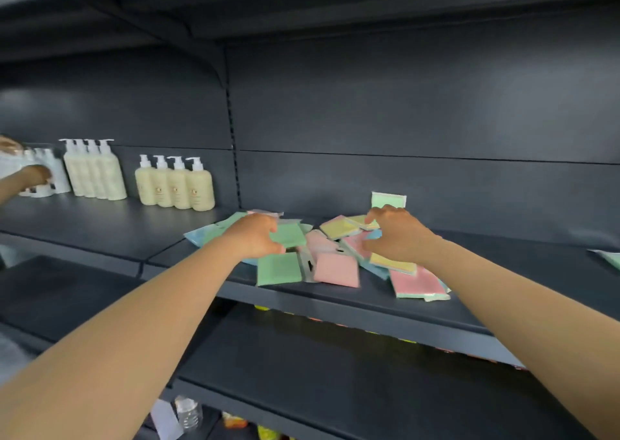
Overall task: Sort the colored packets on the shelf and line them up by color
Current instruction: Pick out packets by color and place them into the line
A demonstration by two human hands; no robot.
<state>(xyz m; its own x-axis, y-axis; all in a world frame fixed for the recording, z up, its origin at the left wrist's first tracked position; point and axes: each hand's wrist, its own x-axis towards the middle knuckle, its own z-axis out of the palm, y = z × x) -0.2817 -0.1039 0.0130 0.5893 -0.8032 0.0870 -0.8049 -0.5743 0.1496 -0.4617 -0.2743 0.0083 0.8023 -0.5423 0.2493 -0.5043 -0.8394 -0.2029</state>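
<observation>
Left hand [255, 235] pinching a green packet [287, 235] over the jumbled pile of packets [335, 255] on the dark shelf [419, 308]; right hand [396, 235] curled down into the pile, grip hidden. One green packet upright [388, 200] against the back panel behind. Cream pump bottles [174, 184] and taller pale bottles [95, 171] well left; another person's hand [38, 175] at white bottles [55, 177]

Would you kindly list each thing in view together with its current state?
Left hand: gripping a green packet.
Right hand: fingers curled over the pile, grasp unclear.
Packet pile: mixed colors, overlapping, unsorted.
Upright green packet: standing against the back wall.
Pump bottles: upright, in rows.
</observation>
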